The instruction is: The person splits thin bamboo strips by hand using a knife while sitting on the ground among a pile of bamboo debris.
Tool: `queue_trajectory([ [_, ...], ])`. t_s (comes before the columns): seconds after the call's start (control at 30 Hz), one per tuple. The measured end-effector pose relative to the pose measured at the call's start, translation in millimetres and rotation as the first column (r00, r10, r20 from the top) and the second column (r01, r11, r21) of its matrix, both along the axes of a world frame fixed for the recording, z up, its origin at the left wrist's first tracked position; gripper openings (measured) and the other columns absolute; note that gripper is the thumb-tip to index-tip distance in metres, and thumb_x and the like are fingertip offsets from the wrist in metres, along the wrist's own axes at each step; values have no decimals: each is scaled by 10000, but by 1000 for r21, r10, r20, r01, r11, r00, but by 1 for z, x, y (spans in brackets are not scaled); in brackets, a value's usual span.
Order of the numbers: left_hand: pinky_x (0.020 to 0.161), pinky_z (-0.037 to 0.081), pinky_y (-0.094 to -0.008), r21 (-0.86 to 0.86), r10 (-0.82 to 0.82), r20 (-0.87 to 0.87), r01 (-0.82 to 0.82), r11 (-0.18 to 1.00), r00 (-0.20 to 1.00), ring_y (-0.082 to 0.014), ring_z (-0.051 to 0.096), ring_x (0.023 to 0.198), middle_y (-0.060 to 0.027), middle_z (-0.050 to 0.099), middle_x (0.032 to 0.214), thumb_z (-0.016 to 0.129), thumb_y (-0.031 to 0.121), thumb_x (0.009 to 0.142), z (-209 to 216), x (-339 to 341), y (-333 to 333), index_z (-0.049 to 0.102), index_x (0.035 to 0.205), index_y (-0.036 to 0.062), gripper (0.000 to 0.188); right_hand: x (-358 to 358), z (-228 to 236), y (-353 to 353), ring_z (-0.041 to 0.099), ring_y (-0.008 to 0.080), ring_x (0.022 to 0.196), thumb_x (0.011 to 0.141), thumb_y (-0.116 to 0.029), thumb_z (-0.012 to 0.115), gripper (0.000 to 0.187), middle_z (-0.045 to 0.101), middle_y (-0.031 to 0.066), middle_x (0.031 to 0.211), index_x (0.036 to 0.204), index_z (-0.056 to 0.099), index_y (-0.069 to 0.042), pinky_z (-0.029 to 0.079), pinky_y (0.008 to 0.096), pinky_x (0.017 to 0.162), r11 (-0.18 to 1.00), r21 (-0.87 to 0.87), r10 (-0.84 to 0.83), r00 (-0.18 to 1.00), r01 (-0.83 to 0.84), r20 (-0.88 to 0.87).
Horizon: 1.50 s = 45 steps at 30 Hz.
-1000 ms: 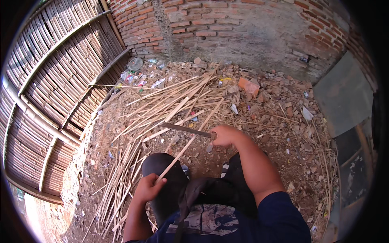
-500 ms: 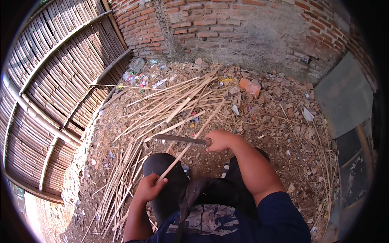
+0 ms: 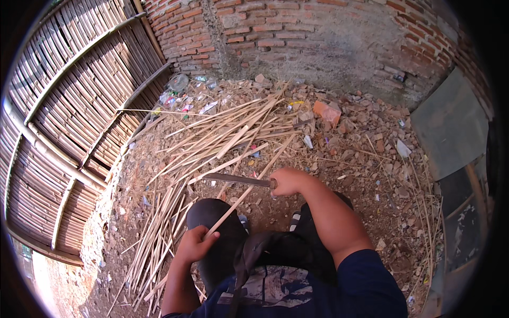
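Observation:
My left hand point(image 3: 197, 243) is closed around the near end of a long bamboo strip point(image 3: 246, 194), resting by my left knee. The strip slants away to the upper right. In my right hand point(image 3: 289, 182) is the handle of a machete point(image 3: 237, 179), its dark blade pointing left. The blade crosses the strip around its middle; whether its edge bites into the strip I cannot tell. Ahead of my knees lies a loose pile of split bamboo strips point(image 3: 228, 139), and another bundle of strips point(image 3: 154, 246) runs down beside my left leg.
A bamboo slat fence point(image 3: 79, 95) rises at the left and a brick wall point(image 3: 297, 40) at the back. Broken brick point(image 3: 327, 113), rubble and litter cover the dirt ground. A grey panel point(image 3: 450, 124) leans at the right, near thin loose sticks point(image 3: 424, 212).
The machete has shifted slightly to the right and its tip has dipped a little toward me. My right hand has moved very slightly; my left hand keeps its hold on the strip.

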State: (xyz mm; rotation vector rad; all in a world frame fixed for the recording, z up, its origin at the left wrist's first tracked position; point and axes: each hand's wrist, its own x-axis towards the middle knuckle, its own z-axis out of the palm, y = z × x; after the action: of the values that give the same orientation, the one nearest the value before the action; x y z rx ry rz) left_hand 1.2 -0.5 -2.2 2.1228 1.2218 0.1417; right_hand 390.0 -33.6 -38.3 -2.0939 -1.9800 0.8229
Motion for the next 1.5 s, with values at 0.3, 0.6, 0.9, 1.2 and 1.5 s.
queue_trajectory([
  [0.3,631,470,-383,11,-13,-14,13,1000,1000,-211,579,656,-114,617,692,746,425,916,1,1,0,660,850,2,437,-1,1,-1,684,368,1087,771,-382,802,546,720,195,1131,1222,707,-90,552,457,925,1000,-12,2,1000,-2,-20],
  [0.6,623,464,-394,8,40,54,-40,999,998,-214,573,648,-123,606,683,757,417,909,-7,-3,-4,648,834,5,432,24,17,-7,700,361,986,767,-362,803,497,727,184,1032,1165,713,-78,545,460,837,992,-9,-123,975,124,-186],
  [0.9,619,467,-443,123,-23,-14,24,992,1000,-362,592,644,-189,607,690,763,406,900,2,5,-8,616,801,0,443,-9,29,-9,702,360,963,777,-353,776,410,724,187,975,1065,719,-66,548,467,831,991,-67,111,993,-114,-47],
  [1.2,594,475,-431,100,-10,55,4,995,998,-323,616,605,-182,602,646,764,421,896,1,5,-6,624,783,11,448,-8,8,-2,703,341,943,768,-359,794,421,725,177,973,1071,722,-75,547,452,824,990,94,113,989,-104,-100],
  [1.5,619,480,-427,134,-9,-6,10,991,1000,-321,628,653,-185,635,701,764,424,892,2,5,-9,643,816,5,443,30,12,0,708,331,942,773,-340,793,426,723,187,976,1083,709,-61,547,433,804,976,-57,-213,973,209,-89],
])
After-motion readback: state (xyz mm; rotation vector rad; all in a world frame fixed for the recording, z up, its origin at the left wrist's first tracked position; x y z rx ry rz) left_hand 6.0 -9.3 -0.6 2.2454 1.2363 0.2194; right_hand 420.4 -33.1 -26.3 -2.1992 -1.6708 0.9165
